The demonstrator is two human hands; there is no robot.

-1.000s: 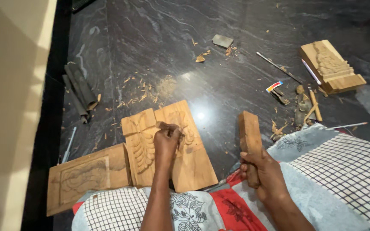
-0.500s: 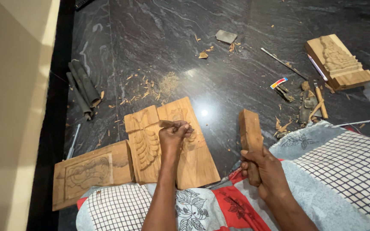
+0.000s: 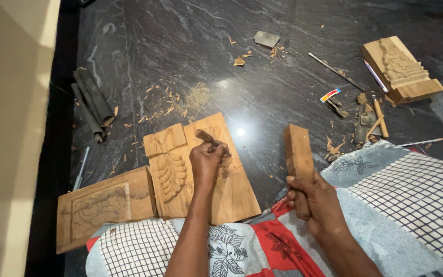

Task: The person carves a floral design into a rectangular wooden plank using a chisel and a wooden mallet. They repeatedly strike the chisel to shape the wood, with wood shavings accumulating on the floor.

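Note:
A pale wooden panel point(image 3: 232, 190) with a carved leaf pattern lies flat on the dark stone floor. My left hand point(image 3: 207, 160) rests on it and grips a thin chisel point(image 3: 206, 136) whose tip sits on the panel's upper part. To the right, my right hand point(image 3: 311, 197) is closed around the lower end of a wooden block mallet point(image 3: 297, 151), held upright above the floor and apart from the chisel.
A second carved panel point(image 3: 103, 205) lies at the left. A carved block point(image 3: 401, 69), several loose tools point(image 3: 367, 115) and wood chips point(image 3: 165, 105) are scattered on the floor. Dark rolled sheets point(image 3: 92, 101) lie by the wall. Patterned cloth point(image 3: 396, 205) covers my legs.
The view has shifted slightly. My left hand and chisel stay on the panel; my right hand keeps the mallet raised in about the same place.

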